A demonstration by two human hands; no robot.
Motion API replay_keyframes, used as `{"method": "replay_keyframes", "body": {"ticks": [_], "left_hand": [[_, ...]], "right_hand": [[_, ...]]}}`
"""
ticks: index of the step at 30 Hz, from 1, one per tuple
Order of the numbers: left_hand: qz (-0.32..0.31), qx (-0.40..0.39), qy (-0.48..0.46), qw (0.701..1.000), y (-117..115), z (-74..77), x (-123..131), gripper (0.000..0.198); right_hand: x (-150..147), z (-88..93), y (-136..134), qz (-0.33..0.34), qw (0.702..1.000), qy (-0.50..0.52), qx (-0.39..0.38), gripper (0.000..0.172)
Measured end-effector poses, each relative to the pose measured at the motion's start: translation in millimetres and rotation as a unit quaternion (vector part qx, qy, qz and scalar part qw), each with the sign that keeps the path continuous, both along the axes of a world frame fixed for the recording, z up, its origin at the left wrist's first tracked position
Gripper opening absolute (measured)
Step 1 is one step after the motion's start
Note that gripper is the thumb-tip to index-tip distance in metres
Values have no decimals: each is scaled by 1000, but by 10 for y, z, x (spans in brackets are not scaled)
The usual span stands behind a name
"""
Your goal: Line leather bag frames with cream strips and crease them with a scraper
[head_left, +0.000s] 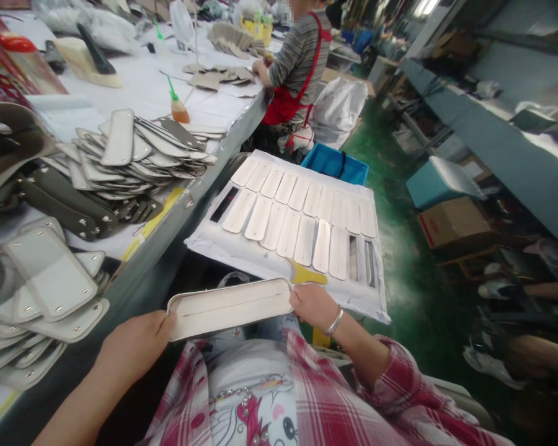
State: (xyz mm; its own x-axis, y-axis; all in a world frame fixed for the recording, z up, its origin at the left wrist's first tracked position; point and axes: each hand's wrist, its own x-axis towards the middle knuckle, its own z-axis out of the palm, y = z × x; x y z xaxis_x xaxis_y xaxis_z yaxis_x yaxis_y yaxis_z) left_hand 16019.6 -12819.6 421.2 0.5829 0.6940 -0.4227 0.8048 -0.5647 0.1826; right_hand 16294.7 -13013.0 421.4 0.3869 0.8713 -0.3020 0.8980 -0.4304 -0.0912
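Stretched between both hands in front of my body is a long cream strap-like panel [232, 306] with rounded corners and a slit line along its middle. My left hand [142, 341] pinches its left end, while my right hand [315, 305] grips the right end near the upper corner. Just beyond lies a white board [255, 263] bearing two rows of similar cream panels [302, 192]. A yellow flat piece [309, 274] rests on the board's near edge, close to my right hand.
On the long table [144, 80] at left are piled pale panels with metal studs [56, 272], dark panels [67, 198] and a glue bottle [179, 106]. A co-worker in a red apron [291, 99] sits beyond. A blue crate [337, 164] and cardboard box [453, 222] stand on the floor.
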Motion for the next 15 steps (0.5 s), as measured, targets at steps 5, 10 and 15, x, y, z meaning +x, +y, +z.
{"method": "replay_keyframes", "body": {"ticks": [5,10,15], "left_hand": [[46,-64,-137,987,-31,-63,-43,41],[195,-390,-390,811,-3,-231,-280,57],[193,-360,-356,840,5,-140,-229,52]], "right_hand": [[0,-26,-16,78,992,-94,24,30],[78,-27,-3,68,997,-19,40,32],[123,-51,-37,22,993,102,61,39]]}}
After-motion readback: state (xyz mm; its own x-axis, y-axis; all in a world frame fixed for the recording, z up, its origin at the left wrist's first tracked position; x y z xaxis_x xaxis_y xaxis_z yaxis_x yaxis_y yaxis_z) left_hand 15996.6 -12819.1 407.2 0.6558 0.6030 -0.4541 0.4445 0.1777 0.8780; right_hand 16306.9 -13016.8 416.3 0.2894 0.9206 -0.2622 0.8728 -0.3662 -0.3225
